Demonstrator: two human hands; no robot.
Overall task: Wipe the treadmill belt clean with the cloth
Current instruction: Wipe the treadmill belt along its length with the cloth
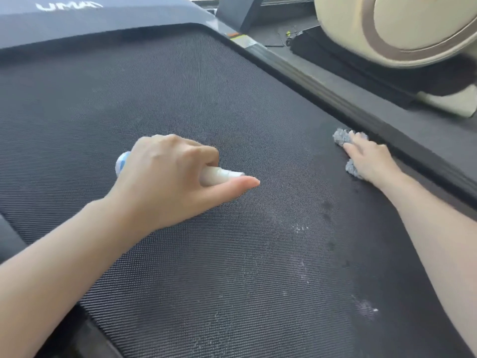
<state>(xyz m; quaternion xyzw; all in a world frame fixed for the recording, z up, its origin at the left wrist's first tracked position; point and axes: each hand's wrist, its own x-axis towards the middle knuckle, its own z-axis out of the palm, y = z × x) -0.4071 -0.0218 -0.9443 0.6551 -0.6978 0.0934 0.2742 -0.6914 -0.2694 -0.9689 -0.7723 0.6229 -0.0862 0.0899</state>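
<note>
i see left hand (165, 177) gripping a bottle (221, 174). right hand (371, 161) presses cloth (340, 136) flat on belt (180, 86), beside rail (333, 98); cream machine (346, 29) beyond.

The treadmill belt (180, 99) is charcoal black with a fine, even woven dot pattern, marked by whitish specks and a few darker spots toward its right edge. The cloth (340, 136) is pale grey. The bottle (222, 174) is cream-white, its far end perhaps checked light blue. The hood (129, 14) is dark slate with white lettering; the neighbouring machine (335, 21) is cream with a bronze ring.
</note>
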